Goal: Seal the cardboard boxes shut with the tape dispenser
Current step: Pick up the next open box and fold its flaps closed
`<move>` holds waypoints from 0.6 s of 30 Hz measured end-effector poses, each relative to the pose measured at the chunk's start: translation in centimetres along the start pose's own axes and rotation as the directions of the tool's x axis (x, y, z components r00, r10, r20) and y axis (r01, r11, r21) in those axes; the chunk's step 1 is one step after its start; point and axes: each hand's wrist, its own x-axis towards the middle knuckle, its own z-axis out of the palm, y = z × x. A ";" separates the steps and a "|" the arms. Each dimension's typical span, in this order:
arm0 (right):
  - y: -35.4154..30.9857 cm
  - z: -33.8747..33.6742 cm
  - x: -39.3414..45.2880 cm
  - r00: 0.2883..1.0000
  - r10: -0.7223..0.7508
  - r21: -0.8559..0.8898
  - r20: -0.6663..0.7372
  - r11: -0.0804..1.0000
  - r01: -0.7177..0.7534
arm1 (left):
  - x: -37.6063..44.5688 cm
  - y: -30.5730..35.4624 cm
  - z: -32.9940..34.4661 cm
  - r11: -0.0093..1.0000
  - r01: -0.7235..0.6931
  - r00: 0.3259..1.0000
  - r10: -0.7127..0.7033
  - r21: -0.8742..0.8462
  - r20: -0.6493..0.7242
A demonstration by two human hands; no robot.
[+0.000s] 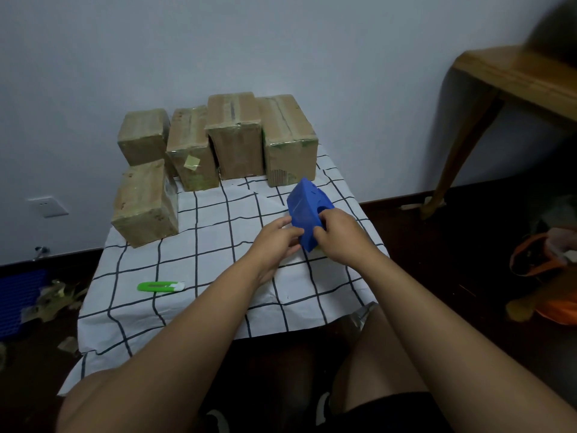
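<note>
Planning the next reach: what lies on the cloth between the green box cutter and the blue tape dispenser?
Head view: only the left hand, gripping the blue tape dispenser; otherwise bare checked cloth from the green box cutter.

Bare forearms with no sleeves, bare knees, dark shorts [384,410] (black, at the frame's lower edge)

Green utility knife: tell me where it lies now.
The green plastic utility knife lies flat on the checked tablecloth near its front left, left of the left forearm and in front of the cardboard boxes.
</note>
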 end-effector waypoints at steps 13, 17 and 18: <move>2.7 3.0 1.7 0.995 -0.033 -0.362 -0.096 0.932 -0.004 | 3.0 -3.1 -1.8 0.414 -0.058 0.957 0.283 0.909 -0.068; 2.7 3.4 1.3 0.988 -0.050 -0.312 -0.144 0.950 0.002 | 2.1 -4.5 -3.4 0.172 0.013 0.976 0.212 0.985 -0.050; 2.7 3.3 1.2 0.989 -0.054 -0.314 -0.137 0.949 0.009 | 1.9 -4.8 -3.6 0.136 0.014 0.980 0.196 0.991 -0.040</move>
